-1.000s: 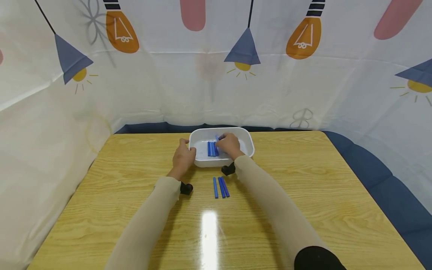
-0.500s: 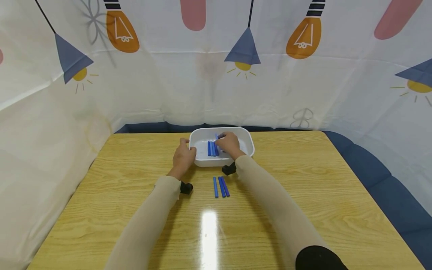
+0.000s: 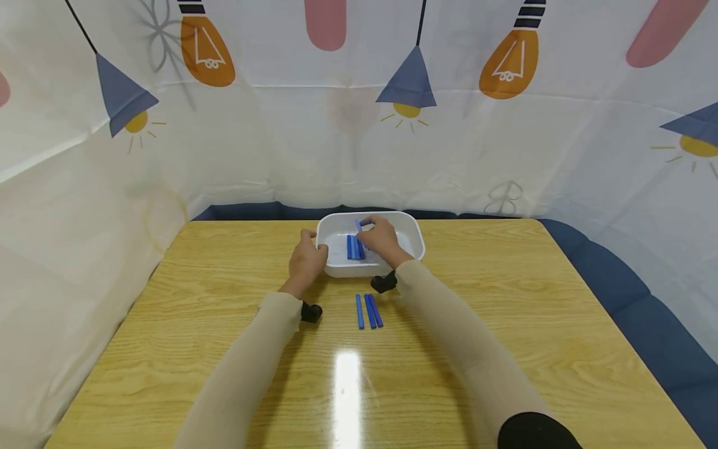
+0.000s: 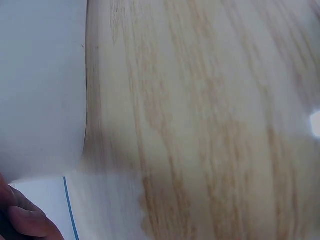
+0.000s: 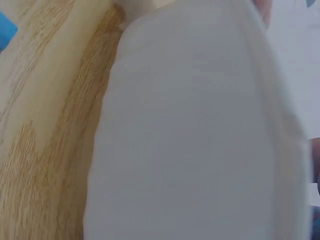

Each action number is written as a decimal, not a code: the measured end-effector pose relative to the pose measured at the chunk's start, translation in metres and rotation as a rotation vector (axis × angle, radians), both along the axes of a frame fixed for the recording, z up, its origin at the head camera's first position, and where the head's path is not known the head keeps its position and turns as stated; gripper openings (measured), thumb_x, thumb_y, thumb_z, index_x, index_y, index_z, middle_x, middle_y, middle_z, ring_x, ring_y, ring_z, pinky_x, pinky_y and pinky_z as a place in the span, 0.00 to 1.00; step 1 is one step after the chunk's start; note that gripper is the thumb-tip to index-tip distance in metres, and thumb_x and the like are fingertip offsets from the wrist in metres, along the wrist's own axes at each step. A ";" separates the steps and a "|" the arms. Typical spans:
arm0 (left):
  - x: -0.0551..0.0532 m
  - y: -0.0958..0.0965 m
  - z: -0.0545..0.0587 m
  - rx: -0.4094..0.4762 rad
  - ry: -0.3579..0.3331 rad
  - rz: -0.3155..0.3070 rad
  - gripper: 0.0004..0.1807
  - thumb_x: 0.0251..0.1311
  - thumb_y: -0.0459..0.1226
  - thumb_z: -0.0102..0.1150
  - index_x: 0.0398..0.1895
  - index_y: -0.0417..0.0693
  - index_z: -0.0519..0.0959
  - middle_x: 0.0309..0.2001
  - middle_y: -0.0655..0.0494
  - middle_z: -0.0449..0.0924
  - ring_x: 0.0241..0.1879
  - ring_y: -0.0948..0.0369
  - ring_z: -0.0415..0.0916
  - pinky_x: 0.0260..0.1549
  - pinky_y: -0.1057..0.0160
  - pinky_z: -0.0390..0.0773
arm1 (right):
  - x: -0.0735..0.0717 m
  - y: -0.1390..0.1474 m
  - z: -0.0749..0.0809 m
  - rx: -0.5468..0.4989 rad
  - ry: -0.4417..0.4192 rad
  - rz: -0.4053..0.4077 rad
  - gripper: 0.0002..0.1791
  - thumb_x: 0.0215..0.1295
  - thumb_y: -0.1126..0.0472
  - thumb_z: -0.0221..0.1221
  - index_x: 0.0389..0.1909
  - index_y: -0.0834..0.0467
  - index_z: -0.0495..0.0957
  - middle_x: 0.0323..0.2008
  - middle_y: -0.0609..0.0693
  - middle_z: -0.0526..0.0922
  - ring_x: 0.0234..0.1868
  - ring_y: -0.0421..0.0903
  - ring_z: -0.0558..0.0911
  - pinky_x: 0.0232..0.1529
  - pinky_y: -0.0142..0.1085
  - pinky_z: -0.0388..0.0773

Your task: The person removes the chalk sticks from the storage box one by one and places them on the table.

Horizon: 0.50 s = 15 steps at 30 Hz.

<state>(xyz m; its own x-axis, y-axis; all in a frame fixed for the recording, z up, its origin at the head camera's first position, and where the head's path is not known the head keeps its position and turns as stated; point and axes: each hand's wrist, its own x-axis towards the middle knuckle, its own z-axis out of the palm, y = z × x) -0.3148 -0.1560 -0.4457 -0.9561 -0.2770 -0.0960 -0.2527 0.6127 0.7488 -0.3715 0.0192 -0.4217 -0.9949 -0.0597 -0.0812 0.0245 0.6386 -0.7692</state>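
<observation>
A white plastic tray (image 3: 359, 272) stands near the table's far edge. My left hand (image 3: 306, 259) grips its left side, with the thumb by the near corner. Inside the tray, several blue sticks (image 3: 353, 247) lie side by side. My right hand (image 3: 382, 240) reaches over the near wall and pinches a lighter blue stick (image 3: 358, 225) beside that row. In the left wrist view the tray's wall (image 4: 40, 90) fills the left, with fingertips (image 4: 32, 220) below. The tray's outer wall (image 5: 185, 125) hides most of the right hand in the right wrist view.
On the wooden table (image 3: 505, 312), nearer me, lie a single blue stick (image 3: 360, 312) and two darker blue sticks (image 3: 371, 312) that almost touch. A printed white cloth (image 3: 314, 143) hangs behind the table. Dark blue padding (image 3: 617, 293) runs along its right side.
The view has shifted slightly. My right hand and the pinched stick have moved very little; the left hand keeps its hold on the tray. The sticks on the table have not moved.
</observation>
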 end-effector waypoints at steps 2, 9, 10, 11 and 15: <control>0.000 0.001 0.000 0.000 0.001 -0.003 0.27 0.64 0.45 0.43 0.66 0.51 0.59 0.49 0.44 0.78 0.41 0.51 0.73 0.36 0.58 0.70 | 0.002 0.001 0.003 -0.028 -0.007 0.009 0.23 0.55 0.60 0.60 0.55 0.54 0.76 0.35 0.53 0.81 0.32 0.45 0.78 0.31 0.34 0.72; -0.001 0.000 -0.002 0.006 0.016 -0.001 0.27 0.63 0.44 0.43 0.66 0.50 0.60 0.52 0.44 0.78 0.46 0.51 0.75 0.43 0.53 0.73 | 0.005 0.004 0.007 -0.083 -0.008 0.038 0.24 0.57 0.61 0.60 0.58 0.54 0.73 0.43 0.54 0.81 0.36 0.45 0.80 0.35 0.33 0.76; -0.001 0.000 -0.002 0.008 0.020 0.000 0.27 0.63 0.44 0.43 0.66 0.50 0.60 0.52 0.44 0.78 0.47 0.51 0.75 0.44 0.52 0.73 | 0.006 0.004 0.007 -0.087 -0.008 0.041 0.24 0.57 0.61 0.60 0.57 0.54 0.73 0.44 0.54 0.81 0.37 0.45 0.80 0.35 0.33 0.77; -0.001 0.000 -0.003 0.008 0.020 0.000 0.27 0.62 0.44 0.43 0.65 0.50 0.60 0.52 0.44 0.78 0.47 0.50 0.75 0.45 0.52 0.73 | 0.007 0.005 0.008 -0.093 -0.008 0.043 0.24 0.57 0.62 0.61 0.57 0.55 0.73 0.45 0.54 0.81 0.38 0.46 0.80 0.36 0.34 0.77; -0.002 0.000 -0.004 0.013 0.019 -0.005 0.27 0.63 0.45 0.43 0.66 0.50 0.60 0.51 0.44 0.78 0.47 0.50 0.75 0.46 0.51 0.73 | 0.011 0.005 0.012 -0.119 -0.019 0.060 0.23 0.58 0.62 0.62 0.56 0.57 0.73 0.46 0.55 0.79 0.41 0.47 0.80 0.39 0.36 0.80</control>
<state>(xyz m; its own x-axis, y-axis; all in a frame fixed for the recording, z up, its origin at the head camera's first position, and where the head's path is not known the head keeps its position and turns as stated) -0.3164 -0.1556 -0.4494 -0.9590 -0.2716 -0.0813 -0.2357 0.6043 0.7611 -0.3601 0.0241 -0.4099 -0.9876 -0.1294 -0.0884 0.0039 0.5438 -0.8392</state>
